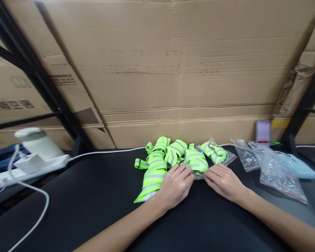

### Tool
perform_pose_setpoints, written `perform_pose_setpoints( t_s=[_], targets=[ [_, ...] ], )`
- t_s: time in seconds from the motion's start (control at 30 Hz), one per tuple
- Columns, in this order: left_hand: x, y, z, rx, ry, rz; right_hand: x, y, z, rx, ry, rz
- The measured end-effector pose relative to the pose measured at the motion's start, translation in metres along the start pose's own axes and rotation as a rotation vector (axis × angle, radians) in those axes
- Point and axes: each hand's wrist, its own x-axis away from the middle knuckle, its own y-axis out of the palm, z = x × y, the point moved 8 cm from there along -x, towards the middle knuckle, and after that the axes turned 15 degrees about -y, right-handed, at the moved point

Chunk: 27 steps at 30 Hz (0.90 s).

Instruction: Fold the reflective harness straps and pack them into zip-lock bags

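My left hand (176, 184) is closed at the near left corner of a clear plastic bag (198, 177). A rolled neon-green reflective strap (196, 159) with grey stripes lies in or under that bag. At the bag's near right corner my right hand (224, 182) pinches with its fingers pressed together. Just beyond it lies another green strap roll (215, 152), inside a zip bag with a red seal line. More rolled straps, a long bundle (154, 171) and a smaller roll (175, 153), lie left of and behind my left hand. My fingertips are partly hidden.
Clear zip bags (280, 175) and a light blue object (299, 166) lie at the right, near an upright phone-like thing (263, 133). A white power strip (49, 162), a cable (46, 199) and a white bottle (40, 141) are left. Cardboard (183, 87) stands behind the black tabletop (94, 196).
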Motion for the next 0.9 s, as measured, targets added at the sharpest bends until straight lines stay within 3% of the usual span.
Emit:
perform_pose_setpoints(
  t_s=[0.2, 0.5, 0.9],
  targets=[
    [-0.003, 0.004, 0.006, -0.014, -0.016, -0.034, -0.004, 0.0, -0.003, 0.014, -0.019, 0.013],
    [-0.002, 0.004, 0.008, -0.021, 0.006, 0.021, -0.007, -0.002, -0.007, 0.006, -0.02, 0.03],
    [0.0, 0.008, 0.011, -0.009, 0.024, -0.053, -0.01, -0.005, -0.009, -0.001, 0.002, 0.041]
  ],
)
